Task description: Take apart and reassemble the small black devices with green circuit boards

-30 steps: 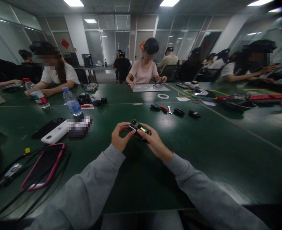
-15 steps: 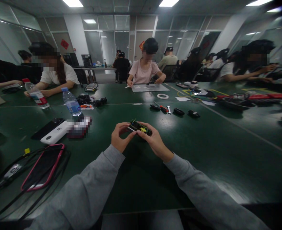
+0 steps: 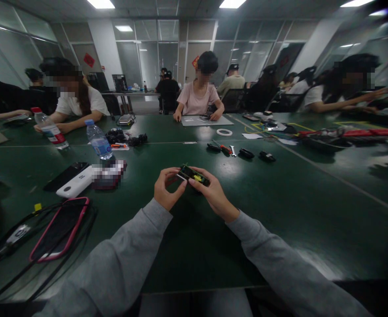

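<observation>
Just above the green table (image 3: pixel 194 246), a small circuit board (image 3: pixel 198 177) with a yellow part and dark parts on it is held up between both hands. My left hand (image 3: pixel 168 187) grips its left end between thumb and fingers. At the other end my right hand (image 3: pixel 214 193) is closed on it, with the thumb along the near edge and the fingers behind. The fingertips at the back are partly hidden by the board.
Left of my hands lie a pink-cased phone (image 3: pixel 60 229) with black cables, a white power bank (image 3: pixel 75 181) and a water bottle (image 3: pixel 99 141). Ahead are a screwdriver (image 3: pixel 225 149), a wrench (image 3: pixel 233 151) and a white ring (image 3: pixel 224 132). A person (image 3: pixel 199 97) sits opposite.
My hands and the circuit board stay almost in place; the left thumb has shifted slightly. Across the table, the person in pink has moved both hands in closer to the grey board.
</observation>
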Demonstrator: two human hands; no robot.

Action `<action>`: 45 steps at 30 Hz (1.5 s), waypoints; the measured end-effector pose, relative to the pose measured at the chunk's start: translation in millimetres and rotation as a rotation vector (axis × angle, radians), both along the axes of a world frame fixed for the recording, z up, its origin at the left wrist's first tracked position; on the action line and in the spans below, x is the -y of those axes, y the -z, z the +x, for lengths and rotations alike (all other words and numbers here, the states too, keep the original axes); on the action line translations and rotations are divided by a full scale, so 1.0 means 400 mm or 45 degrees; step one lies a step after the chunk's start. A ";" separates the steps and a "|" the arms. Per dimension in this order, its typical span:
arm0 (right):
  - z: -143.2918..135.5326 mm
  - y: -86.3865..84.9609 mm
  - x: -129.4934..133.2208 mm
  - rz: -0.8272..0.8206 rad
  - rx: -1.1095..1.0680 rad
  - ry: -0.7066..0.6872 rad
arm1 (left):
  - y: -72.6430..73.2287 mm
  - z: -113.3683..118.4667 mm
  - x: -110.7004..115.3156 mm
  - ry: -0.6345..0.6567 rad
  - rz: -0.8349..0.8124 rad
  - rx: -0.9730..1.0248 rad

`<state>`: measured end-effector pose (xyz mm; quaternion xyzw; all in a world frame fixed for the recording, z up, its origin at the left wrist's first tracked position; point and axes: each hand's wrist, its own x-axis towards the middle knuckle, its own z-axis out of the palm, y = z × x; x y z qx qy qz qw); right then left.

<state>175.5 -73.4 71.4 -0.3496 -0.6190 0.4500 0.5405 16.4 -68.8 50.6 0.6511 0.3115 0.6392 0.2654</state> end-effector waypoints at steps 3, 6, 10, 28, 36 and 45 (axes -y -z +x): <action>0.001 -0.004 0.003 0.020 -0.001 -0.004 | -0.003 0.000 0.002 -0.009 0.049 -0.023; 0.003 -0.009 0.006 0.042 0.014 -0.009 | -0.004 -0.002 0.002 -0.015 0.107 -0.048; 0.002 -0.014 0.011 0.015 -0.005 -0.038 | -0.005 -0.004 0.001 -0.039 0.154 -0.060; -0.017 -0.005 0.026 -0.700 -0.666 -0.434 | -0.021 -0.007 0.011 -0.288 0.328 -0.212; -0.015 0.009 0.026 -0.766 -0.642 -0.428 | -0.023 -0.008 0.011 -0.314 0.315 -0.225; 0.003 -0.053 0.040 -0.373 -0.308 -0.265 | -0.038 -0.014 0.018 -0.213 0.481 -0.243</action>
